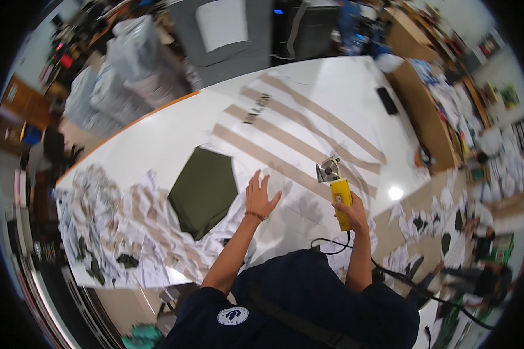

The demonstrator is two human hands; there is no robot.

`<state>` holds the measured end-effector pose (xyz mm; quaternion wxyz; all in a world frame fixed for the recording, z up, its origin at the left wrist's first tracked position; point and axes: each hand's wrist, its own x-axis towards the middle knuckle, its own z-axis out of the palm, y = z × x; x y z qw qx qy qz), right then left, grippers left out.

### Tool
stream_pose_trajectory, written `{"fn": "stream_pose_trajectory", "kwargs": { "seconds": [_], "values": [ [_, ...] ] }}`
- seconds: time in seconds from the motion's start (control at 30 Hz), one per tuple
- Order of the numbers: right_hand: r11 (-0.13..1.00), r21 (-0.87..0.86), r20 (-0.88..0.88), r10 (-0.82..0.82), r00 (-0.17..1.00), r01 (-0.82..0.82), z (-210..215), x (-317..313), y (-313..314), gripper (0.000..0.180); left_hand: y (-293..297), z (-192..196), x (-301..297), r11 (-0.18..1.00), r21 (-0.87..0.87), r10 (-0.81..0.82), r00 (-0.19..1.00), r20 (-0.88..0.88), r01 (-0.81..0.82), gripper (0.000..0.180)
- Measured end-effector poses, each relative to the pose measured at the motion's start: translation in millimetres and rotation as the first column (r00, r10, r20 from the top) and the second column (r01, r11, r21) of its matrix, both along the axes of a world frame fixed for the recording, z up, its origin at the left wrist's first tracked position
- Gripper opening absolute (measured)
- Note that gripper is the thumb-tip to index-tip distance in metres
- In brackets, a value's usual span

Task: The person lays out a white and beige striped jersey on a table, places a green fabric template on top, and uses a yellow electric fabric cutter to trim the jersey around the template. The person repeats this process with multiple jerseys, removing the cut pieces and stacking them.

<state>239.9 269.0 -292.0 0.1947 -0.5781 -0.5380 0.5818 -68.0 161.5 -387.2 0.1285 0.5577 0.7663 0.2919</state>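
My right hand [353,214] is wrapped round the yellow body of an electric rotary fabric cutter [341,195]. Its round metal blade head points away from me, at the lower right edge of a striped fabric piece [300,131]. That piece is white with beige stripes and lies spread on the white table [163,136]. My left hand [262,198] is open, fingers spread, near the lower left of the striped fabric; whether it touches the surface I cannot tell. Just left of it lies a dark green fabric piece [205,192].
Crumpled white and beige cloth [128,218] is heaped on the table's left. A black cable [413,285] trails from the cutter to the lower right. A dark phone-like object [386,100] lies near a cardboard box [416,110]. Full plastic bags [128,70] stand beyond the table.
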Motion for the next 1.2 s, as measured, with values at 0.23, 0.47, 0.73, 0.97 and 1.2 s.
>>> {"fn": "stream_pose_trajectory", "kwargs": {
  "seconds": [0.23,0.47,0.73,0.97,1.2],
  "values": [
    [0.917,0.080,-0.015,-0.391,0.920,0.391,7.6,96.1,-35.9,0.045,70.8,-16.5,67.3,0.952,-0.282,-0.149,0.984,-0.101,0.115,0.076],
    [0.863,0.087,-0.028,-0.497,0.867,0.498,-6.1,140.2,-41.1,0.042,36.4,4.4,52.6,0.950,-0.001,-0.152,0.467,0.871,0.311,0.028],
    [0.893,0.023,-0.136,-0.442,0.886,0.449,-56.5,120.1,-11.7,0.035,-68.5,206.2,-76.0,0.725,0.516,-0.538,0.091,0.838,-0.456,0.022],
    [0.927,-0.129,-0.197,-0.372,0.907,0.353,-97.5,58.0,25.1,0.030,-205.8,311.1,-224.3,0.292,0.611,-0.130,0.602,0.788,-0.736,0.020],
    [0.949,-0.214,-0.309,-0.291,0.905,0.232,-105.2,-3.8,27.9,0.037,-341.7,361.0,-429.7,0.128,0.733,0.340,0.724,0.600,-0.668,0.022]
  ]
}}
